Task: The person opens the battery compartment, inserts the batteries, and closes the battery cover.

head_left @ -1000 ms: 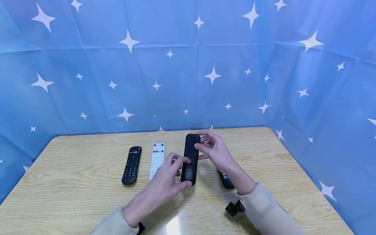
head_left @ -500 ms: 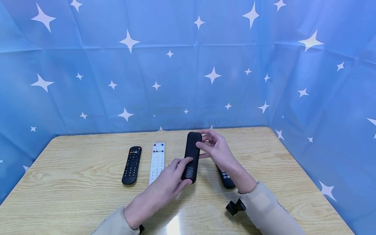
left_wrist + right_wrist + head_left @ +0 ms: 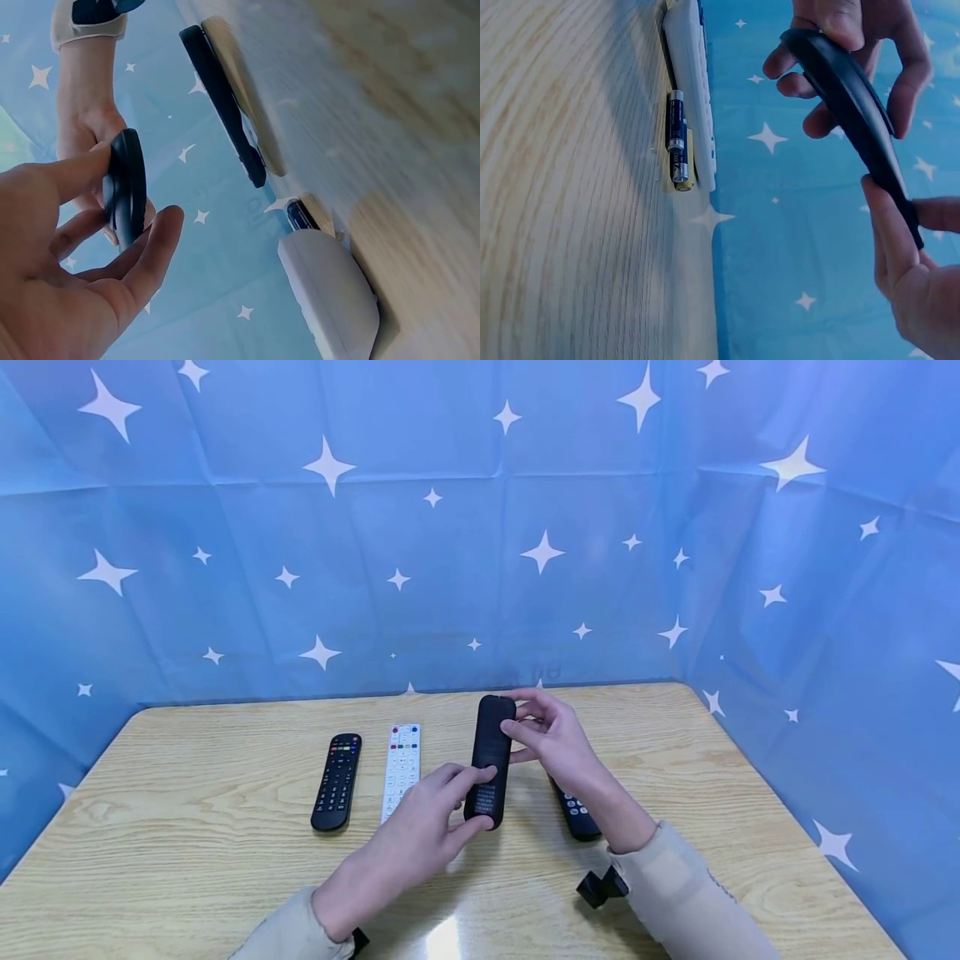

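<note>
A black remote control (image 3: 491,739) is held up above the table between both hands, its back with printed text facing the head camera. My right hand (image 3: 555,739) pinches its far end, thumb on the back and fingers behind. With my left hand (image 3: 420,818) I grip the near part; the index fingertip rests on the back and the thumb is at the lower end. In the right wrist view, a thin raised edge runs along part of the remote control (image 3: 855,112). The remote's button side is hidden in the head view.
On the wooden table (image 3: 187,827) lie another black remote (image 3: 337,782) and a white remote (image 3: 402,764). A third black remote (image 3: 579,820) is partly covered by the right forearm. Batteries (image 3: 676,139) lie beside the white remote in the right wrist view. A blue star-patterned cloth (image 3: 450,527) encloses the table.
The held remote has shifted slightly away and to the right. My left index fingertip has slid a little along its back. The right hand has barely moved.
</note>
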A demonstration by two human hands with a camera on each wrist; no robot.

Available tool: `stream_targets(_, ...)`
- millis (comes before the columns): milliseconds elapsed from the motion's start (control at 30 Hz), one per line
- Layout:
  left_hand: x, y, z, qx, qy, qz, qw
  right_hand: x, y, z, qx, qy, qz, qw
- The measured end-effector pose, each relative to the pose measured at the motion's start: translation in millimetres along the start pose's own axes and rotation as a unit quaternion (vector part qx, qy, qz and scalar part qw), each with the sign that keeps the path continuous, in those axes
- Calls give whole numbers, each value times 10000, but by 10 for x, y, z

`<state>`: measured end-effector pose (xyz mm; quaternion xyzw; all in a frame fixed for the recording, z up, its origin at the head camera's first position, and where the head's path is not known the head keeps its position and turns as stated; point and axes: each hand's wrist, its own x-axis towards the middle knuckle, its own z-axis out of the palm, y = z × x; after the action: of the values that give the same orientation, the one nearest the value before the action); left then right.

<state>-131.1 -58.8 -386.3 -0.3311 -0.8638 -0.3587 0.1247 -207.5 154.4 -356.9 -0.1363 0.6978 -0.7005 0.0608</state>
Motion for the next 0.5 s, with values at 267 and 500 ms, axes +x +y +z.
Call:
stream_targets(267, 27, 27, -21, -1258, 146, -813, 9886, -8, -13, 26, 147, -38, -71, 9999)
stream_targets(500, 55, 51, -67, -2465, 19, -1822, 9519, -23, -39, 45, 165, -48, -136, 9998)
